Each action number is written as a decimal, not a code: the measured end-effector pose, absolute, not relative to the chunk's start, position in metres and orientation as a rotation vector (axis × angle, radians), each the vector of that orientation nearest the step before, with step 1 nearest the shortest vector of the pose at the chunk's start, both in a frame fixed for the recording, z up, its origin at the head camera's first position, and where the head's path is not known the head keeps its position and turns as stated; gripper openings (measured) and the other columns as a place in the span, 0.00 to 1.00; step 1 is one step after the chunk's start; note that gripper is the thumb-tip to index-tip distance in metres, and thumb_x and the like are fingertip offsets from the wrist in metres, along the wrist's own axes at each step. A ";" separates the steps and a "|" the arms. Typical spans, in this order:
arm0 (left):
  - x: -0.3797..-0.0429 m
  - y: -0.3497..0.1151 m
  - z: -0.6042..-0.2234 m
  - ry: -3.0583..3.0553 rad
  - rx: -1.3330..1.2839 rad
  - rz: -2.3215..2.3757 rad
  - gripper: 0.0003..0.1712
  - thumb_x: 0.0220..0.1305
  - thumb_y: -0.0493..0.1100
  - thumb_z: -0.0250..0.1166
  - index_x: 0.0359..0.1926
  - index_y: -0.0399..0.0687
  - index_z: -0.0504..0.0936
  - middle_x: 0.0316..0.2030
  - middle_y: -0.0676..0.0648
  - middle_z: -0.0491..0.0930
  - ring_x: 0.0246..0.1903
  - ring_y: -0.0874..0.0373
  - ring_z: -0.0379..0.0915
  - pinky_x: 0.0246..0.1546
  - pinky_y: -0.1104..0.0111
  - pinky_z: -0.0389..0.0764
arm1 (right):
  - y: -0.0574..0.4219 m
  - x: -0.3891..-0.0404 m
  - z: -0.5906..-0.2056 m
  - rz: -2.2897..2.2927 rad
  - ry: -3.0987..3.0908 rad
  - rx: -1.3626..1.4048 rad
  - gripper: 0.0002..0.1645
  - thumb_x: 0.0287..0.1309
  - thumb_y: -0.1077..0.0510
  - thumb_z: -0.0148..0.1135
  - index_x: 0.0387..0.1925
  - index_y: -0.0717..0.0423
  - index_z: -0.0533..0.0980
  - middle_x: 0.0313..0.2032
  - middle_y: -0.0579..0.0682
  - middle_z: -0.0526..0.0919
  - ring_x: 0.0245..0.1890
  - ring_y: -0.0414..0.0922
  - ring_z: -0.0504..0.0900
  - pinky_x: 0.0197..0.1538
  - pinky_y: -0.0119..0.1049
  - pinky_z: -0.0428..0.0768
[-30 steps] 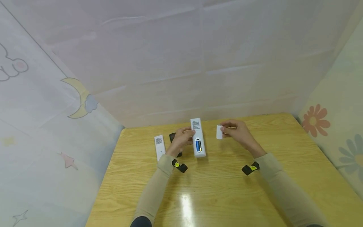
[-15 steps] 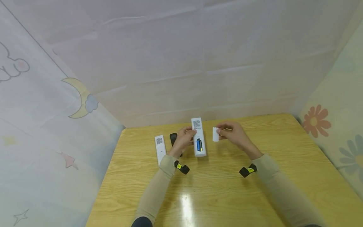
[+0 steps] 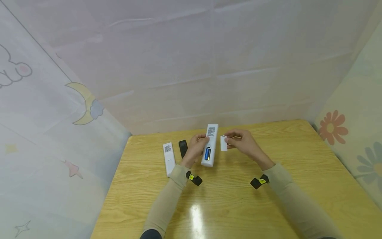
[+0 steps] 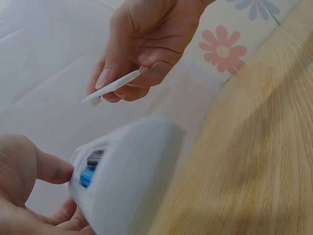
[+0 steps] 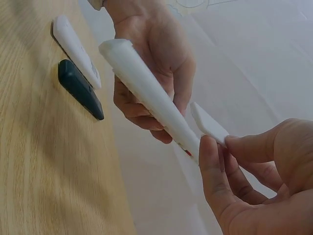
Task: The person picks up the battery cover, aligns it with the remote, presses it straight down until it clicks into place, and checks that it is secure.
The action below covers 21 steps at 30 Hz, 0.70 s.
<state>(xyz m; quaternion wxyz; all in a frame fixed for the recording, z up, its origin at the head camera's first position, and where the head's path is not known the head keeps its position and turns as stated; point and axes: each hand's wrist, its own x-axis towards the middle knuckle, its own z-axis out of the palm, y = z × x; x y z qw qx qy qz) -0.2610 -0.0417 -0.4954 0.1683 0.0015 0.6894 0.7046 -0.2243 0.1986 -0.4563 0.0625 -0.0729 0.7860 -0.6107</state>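
Observation:
My left hand (image 3: 195,150) grips a white remote control (image 3: 212,141) by its sides, back face up, tilted above the table. Its battery compartment is uncovered, and blue batteries (image 3: 207,154) lie inside; the left wrist view also shows a dark end beside a blue one. Between thumb and fingers, my right hand (image 3: 243,142) pinches a white battery cover (image 3: 223,143) just to the right of the remote, apart from it. In the right wrist view the thin cover (image 5: 209,123) is held near the remote's far end.
Left of the hands, a second white remote (image 3: 169,159) lies back up on the wooden table (image 3: 226,205). A black remote (image 3: 183,147) lies beside it, partly hidden by the left hand. A cloth backdrop (image 3: 191,83) rises behind the table's back edge.
The right hand has moved left with the battery cover, closer to the remote. The left hand has shifted slightly right and turned the remote, its top end now leaning right.

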 end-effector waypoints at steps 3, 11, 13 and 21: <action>-0.259 -0.040 -0.493 1.959 -0.003 2.003 0.28 0.79 0.51 0.63 0.70 0.42 0.71 0.63 0.37 0.81 0.55 0.47 0.84 0.52 0.55 0.89 | 0.197 -0.223 -0.454 -1.856 2.357 -0.241 0.18 0.76 0.63 0.64 0.61 0.69 0.79 0.55 0.69 0.82 0.52 0.57 0.90 0.53 0.49 0.91; -0.259 -0.032 -0.490 1.932 -0.024 2.044 0.28 0.78 0.49 0.65 0.70 0.42 0.72 0.64 0.38 0.82 0.55 0.48 0.85 0.54 0.56 0.89 | 0.194 -0.219 -0.450 -1.851 2.365 -0.278 0.18 0.76 0.63 0.63 0.60 0.70 0.79 0.54 0.68 0.82 0.53 0.58 0.90 0.52 0.48 0.91; -0.260 -0.031 -0.491 1.933 -0.022 2.054 0.28 0.78 0.48 0.65 0.70 0.41 0.72 0.63 0.37 0.82 0.54 0.48 0.85 0.52 0.56 0.90 | 0.193 -0.218 -0.449 -1.852 2.361 -0.289 0.18 0.76 0.63 0.63 0.60 0.70 0.79 0.53 0.68 0.82 0.52 0.57 0.90 0.51 0.45 0.91; -0.260 -0.028 -0.492 1.967 -0.016 2.047 0.30 0.78 0.47 0.66 0.71 0.36 0.72 0.61 0.35 0.83 0.53 0.45 0.86 0.50 0.56 0.91 | 0.192 -0.218 -0.448 -1.870 2.323 -0.296 0.17 0.75 0.66 0.62 0.60 0.71 0.78 0.53 0.69 0.81 0.49 0.55 0.90 0.51 0.47 0.91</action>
